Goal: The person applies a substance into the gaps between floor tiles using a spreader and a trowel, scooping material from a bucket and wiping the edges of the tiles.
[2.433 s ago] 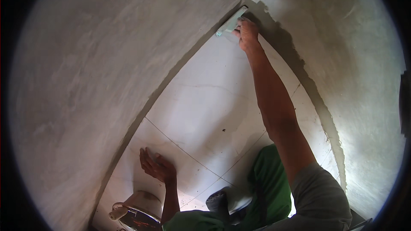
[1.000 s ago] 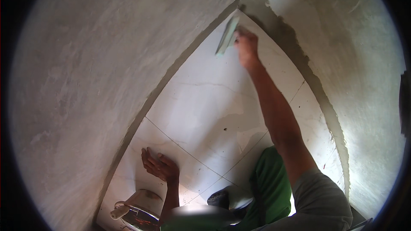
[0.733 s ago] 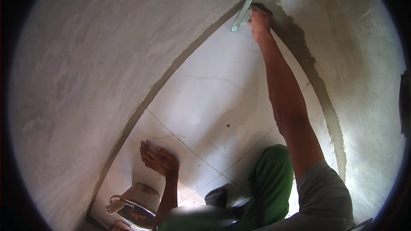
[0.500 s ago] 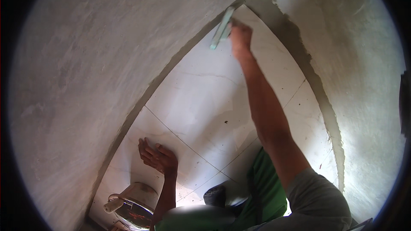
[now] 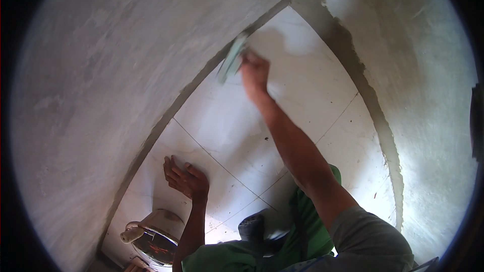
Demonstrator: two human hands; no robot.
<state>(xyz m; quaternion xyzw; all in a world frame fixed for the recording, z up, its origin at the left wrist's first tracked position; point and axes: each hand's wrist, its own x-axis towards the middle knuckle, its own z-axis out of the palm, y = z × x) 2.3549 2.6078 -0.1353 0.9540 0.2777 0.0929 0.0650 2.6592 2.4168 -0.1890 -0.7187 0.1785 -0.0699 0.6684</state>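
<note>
My right hand [image 5: 255, 70] is closed around the handle of a pale green plastering float [image 5: 232, 59], smeared by motion. The float's long edge lies along the dark mortar strip [image 5: 199, 78] at the foot of the left wall. Lower left, my left hand [image 5: 187, 178] rests on the white tile floor [image 5: 237, 121], fingers stretched out and holding nothing. Just below it stands a pale bucket [image 5: 170, 220] with a grip on its wire handle; its inside looks dark with reddish marks.
Bare grey plastered walls rise at left [image 5: 101, 70] and right [image 5: 413, 80], meeting in the far corner. A wider band of mortar [image 5: 348, 53] borders the right wall. My dark shoe [image 5: 252, 227] and green-clothed leg [image 5: 315, 211] are at the bottom. Small dark crumbs dot the tiles.
My right hand has drawn the float from near the far corner toward me and to the left, along the left wall's foot. My left hand has stayed in place.
</note>
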